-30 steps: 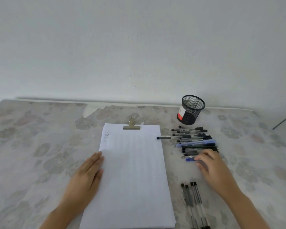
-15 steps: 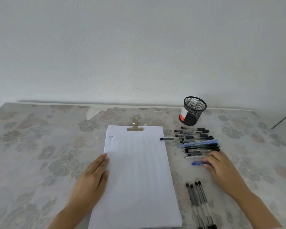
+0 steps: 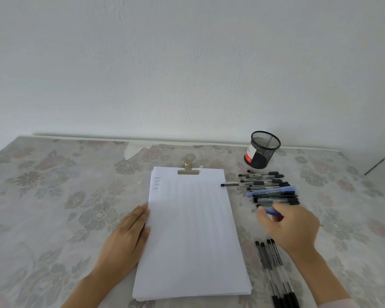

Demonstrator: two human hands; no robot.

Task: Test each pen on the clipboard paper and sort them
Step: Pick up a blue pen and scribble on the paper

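Table [image 3: 53,196], grey floral cloth: carried every item below.
Stack of white paper [image 3: 191,230] on a clipboard: lay at centre, lengthwise away from you, with four short scribbles [image 3: 156,183] in its far left corner.
Your left hand [image 3: 125,238]: lay flat, fingers straight, against the paper's left edge.
Your right hand [image 3: 293,227]: hung right of the paper, fingers curled round a blue pen [image 3: 270,211]; blurred.
Heap of black and clear pens [image 3: 269,187]: lay just beyond your right hand.
Four clear black-capped pens [image 3: 273,270]: lay side by side beside your right wrist.
Black wire-mesh cup [image 3: 261,150]: stood behind the heap.
Brass-coloured clip [image 3: 188,168]: sat on the paper's far edge.
Lone dark pen [image 3: 229,184]: lay at the paper's right edge.
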